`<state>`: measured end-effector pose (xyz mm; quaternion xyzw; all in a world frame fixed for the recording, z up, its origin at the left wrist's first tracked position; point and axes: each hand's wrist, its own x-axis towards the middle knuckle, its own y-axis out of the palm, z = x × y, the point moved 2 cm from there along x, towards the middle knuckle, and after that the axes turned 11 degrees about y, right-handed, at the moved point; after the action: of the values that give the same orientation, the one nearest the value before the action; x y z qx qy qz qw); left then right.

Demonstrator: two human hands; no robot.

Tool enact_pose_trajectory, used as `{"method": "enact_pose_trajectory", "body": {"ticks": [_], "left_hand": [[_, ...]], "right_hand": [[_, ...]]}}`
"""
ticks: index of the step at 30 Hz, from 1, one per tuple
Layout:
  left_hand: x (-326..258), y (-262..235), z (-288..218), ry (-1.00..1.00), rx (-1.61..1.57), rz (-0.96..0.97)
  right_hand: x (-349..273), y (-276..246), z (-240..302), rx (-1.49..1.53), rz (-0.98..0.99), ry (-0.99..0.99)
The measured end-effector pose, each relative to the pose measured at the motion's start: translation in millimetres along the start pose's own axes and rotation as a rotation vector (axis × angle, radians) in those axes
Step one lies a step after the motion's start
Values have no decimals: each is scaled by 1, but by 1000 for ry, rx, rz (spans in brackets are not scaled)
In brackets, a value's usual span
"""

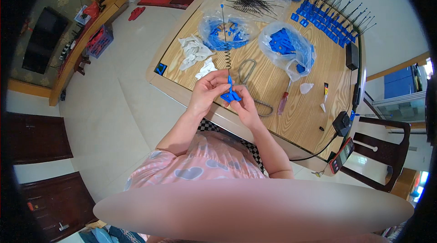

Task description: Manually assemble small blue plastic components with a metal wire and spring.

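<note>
Both my hands meet over the table's near edge around a small blue plastic base [231, 97]. From its top rises a thin black coiled wire [226, 56] with a blue tip, standing roughly upright. My left hand [207, 92] pinches the base's narrow upper part, near the wire's lower end. My right hand [246, 107] grips the wider lower part between thumb and fingers. Just beyond and under the right hand lies a pair of metal scissors [246, 71], partly covered by it. A screwdriver [283, 99] with a reddish clear handle rests to the right.
Clear bags of blue parts [282, 41] [214, 38] and a pile of black coiled wires [255, 2] lie farther back. Similar assembled pieces [330, 24] stand in rows at the far right. Nearer are a glue tube [326, 89], a black adapter [341, 123], a phone [342, 155] and crumpled white cloth [193, 52].
</note>
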<state>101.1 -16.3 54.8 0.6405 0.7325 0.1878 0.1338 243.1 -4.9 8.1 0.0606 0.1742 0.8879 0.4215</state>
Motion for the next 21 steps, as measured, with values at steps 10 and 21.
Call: {"method": "enact_pose_trajectory", "body": {"ticks": [10, 21], "left_hand": [[14, -84, -12, 513, 1051, -325], [61, -118, 0, 623, 1560, -169]], "right_hand": [[4, -14, 8, 60, -208, -117], [0, -10, 8, 83, -168, -98]]}}
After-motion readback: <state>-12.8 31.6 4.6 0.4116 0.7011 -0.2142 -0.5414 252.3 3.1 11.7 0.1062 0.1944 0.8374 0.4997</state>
